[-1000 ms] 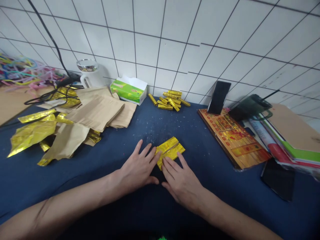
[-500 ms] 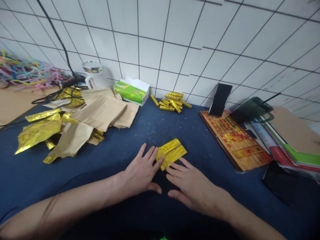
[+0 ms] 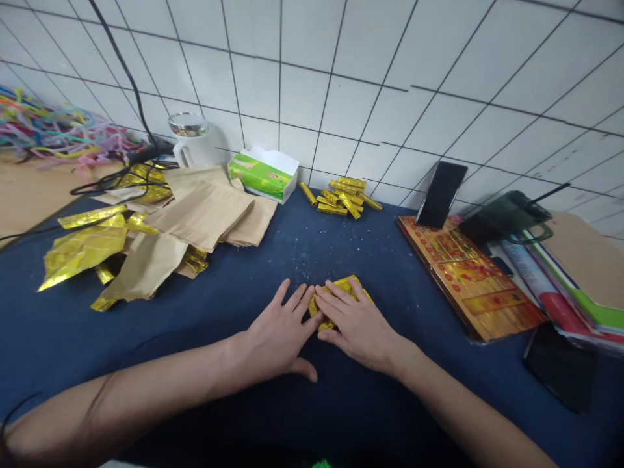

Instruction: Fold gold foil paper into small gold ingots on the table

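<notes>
A folded piece of gold foil paper (image 3: 342,288) lies on the dark blue table cover (image 3: 234,305) in front of me. My right hand (image 3: 358,325) lies flat on top of it, fingers stretched out and pressing it down, so most of the foil is hidden. My left hand (image 3: 283,331) rests flat beside it, fingers spread, with the fingertips touching the foil's left edge. Neither hand grips anything.
A heap of small folded gold pieces (image 3: 341,197) sits by the tiled wall. Brown paper sheets (image 3: 205,208) and loose gold foil (image 3: 82,250) lie at the left, near a tissue box (image 3: 263,174) and white mug (image 3: 192,144). A printed board (image 3: 468,276), phone (image 3: 441,194) and books (image 3: 560,286) crowd the right.
My right hand has slid forward from the near side onto the gold foil and now covers it. My left hand has stayed at the foil's left edge.
</notes>
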Action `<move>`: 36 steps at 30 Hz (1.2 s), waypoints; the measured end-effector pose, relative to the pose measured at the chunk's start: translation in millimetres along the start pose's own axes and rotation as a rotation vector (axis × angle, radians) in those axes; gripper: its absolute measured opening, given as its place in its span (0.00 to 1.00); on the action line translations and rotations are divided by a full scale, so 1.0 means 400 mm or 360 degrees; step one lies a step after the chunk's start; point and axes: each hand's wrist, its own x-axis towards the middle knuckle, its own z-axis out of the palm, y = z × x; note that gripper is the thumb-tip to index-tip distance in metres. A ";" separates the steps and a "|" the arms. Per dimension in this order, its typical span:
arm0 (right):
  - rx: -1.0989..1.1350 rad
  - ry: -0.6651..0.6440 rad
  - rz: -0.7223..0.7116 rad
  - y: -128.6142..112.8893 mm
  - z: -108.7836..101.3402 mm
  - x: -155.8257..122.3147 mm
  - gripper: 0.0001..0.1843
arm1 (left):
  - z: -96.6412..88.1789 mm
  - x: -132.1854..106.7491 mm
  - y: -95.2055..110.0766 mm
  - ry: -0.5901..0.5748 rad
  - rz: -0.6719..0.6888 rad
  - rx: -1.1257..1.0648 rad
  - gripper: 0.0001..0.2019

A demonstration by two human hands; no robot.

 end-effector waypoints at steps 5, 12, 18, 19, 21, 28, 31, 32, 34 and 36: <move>-0.0159 0.0092 0.0055 -0.003 -0.007 -0.004 0.24 | -0.010 -0.001 0.026 0.0061 0.0060 0.0113 0.37; -0.0325 0.0178 0.0142 -0.009 -0.011 -0.016 0.19 | -0.029 0.005 0.016 -0.0028 0.0128 0.0091 0.26; -0.0262 0.0161 0.0174 -0.016 -0.024 -0.022 0.17 | -0.033 0.005 0.000 -0.0052 0.0037 0.0101 0.18; -0.0248 0.0171 0.0173 -0.015 -0.025 -0.022 0.16 | -0.030 0.003 0.003 -0.0047 0.0036 0.0104 0.21; -0.0223 0.0196 0.0165 -0.013 -0.023 -0.022 0.15 | -0.023 -0.004 0.010 -0.0049 0.0035 0.0109 0.28; -0.0175 0.0157 0.0141 0.004 -0.031 -0.019 0.15 | -0.017 -0.017 0.017 -0.0216 0.0024 0.0093 0.37; -0.0070 0.0183 0.0177 0.015 -0.034 -0.011 0.16 | -0.014 -0.018 0.018 -0.0218 0.0018 0.0080 0.38; -0.0053 0.0206 0.0174 0.019 -0.032 -0.009 0.17 | -0.013 -0.019 0.018 -0.0214 0.0016 0.0078 0.38; -0.0060 0.0227 0.0127 0.025 -0.026 -0.003 0.19 | -0.011 -0.020 0.017 -0.0202 0.0015 0.0071 0.39; -0.0085 0.0201 0.0063 0.028 -0.017 0.000 0.19 | -0.009 -0.022 0.015 -0.0200 0.0018 0.0064 0.39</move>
